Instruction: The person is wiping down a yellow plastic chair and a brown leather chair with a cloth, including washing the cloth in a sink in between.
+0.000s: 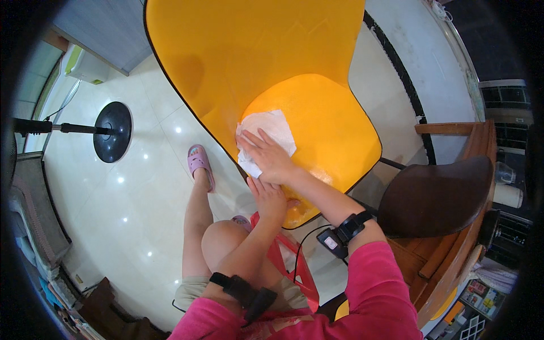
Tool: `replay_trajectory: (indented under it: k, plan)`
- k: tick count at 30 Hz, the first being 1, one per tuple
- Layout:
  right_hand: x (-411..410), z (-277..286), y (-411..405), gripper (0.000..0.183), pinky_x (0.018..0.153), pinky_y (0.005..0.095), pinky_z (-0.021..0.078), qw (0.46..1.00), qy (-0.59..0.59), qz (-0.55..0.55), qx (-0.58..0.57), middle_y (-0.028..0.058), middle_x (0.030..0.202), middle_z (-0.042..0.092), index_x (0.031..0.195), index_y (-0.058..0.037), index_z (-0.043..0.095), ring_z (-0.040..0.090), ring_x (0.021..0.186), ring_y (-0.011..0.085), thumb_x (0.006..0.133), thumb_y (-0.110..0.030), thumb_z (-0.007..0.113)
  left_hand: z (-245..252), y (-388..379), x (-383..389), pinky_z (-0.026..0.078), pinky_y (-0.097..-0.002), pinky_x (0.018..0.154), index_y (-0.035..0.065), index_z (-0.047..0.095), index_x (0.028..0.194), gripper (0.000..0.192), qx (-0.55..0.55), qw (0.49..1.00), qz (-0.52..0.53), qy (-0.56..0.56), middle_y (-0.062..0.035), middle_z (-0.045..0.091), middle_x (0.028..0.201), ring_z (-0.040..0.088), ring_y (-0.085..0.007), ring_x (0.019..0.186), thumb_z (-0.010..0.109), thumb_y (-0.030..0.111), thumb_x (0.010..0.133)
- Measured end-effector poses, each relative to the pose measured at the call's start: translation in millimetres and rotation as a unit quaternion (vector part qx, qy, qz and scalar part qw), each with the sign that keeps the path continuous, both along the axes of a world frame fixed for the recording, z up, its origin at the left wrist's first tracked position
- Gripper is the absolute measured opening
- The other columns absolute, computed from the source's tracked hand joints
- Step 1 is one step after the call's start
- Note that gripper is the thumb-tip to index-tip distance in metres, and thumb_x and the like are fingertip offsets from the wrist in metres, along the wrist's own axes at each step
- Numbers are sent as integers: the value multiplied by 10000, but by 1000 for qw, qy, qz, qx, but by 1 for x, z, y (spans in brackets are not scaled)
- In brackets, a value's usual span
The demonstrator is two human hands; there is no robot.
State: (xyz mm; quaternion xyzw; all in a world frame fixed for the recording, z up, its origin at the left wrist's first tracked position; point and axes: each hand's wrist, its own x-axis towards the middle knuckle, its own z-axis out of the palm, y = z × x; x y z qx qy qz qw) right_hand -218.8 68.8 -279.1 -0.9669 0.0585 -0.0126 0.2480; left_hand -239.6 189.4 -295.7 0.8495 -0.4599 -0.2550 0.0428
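A yellow upholstered chair with dark edging fills the upper middle. Its backrest (255, 38) stands at the top, and its seat (335, 131) has shiny patches. My right hand (272, 159) lies spread over a white cloth or paper wipe (276, 121), pressing it flat on the left part of the seat. Just below it, my left hand (272, 199) rests at the seat's near left edge, fingers extended and holding nothing. Its fingertips come close to the right hand and the wipe's lower edge.
A brown chair (433, 197) and a wooden bench or table (450, 250) stand at the right. Under my legs shows a red plastic stool (301, 272). A fan's round black base (112, 131) sits on the tiled floor (140, 204) at the left.
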Motion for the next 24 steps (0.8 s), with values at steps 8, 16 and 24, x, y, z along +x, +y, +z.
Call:
replay_trajectory:
  k: [8,16,24]
  plan:
    - [5,-5,-93,580,1066,396,180,996,-43,19,-79,101,1303,415,1250,-100,410,303,1267,232,707,-142,609,12,-10,-2,96,-469,1065,-110,184,1306,1220,-25,998,27,-43,-270,163,1385,143,-400,1297,716,587,458]
    - [3,-27,-119,632,1057,459,154,954,-83,-247,-147,136,1318,379,1260,-72,394,271,1271,305,678,-181,614,4,-7,-7,108,-477,1062,-118,174,1306,1234,-58,995,32,-70,-291,133,1387,128,-409,1301,739,554,439]
    - [26,-27,-8,786,1076,441,118,988,-57,-108,-89,235,1338,297,1293,95,237,222,1286,347,632,-126,601,6,-5,-3,94,-502,1055,-135,159,1293,1230,-71,996,35,-36,-306,132,1377,113,-435,1292,755,515,435]
